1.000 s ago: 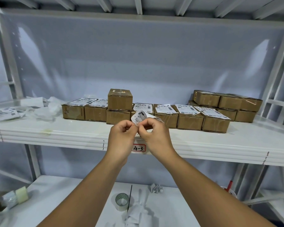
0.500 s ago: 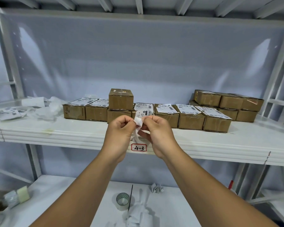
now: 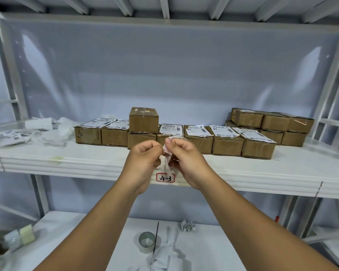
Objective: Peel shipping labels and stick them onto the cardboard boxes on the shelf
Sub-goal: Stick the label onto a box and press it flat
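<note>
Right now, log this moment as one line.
phase: peeling | left hand: pinches label | right hand: pinches label | label: not yet stuck | stacked box: unlabelled

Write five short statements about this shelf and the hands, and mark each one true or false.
1. The left hand and the right hand both pinch a label. True.
2. The tag on the edge of the shelf reads 4-3. True.
3. The tape roll lies among the boxes. False: it lies on the lower board, below the hands.
4. No box is stacked on another. False: one box sits on top of the row.
5. Loose papers lie at the shelf's left end. True.
</note>
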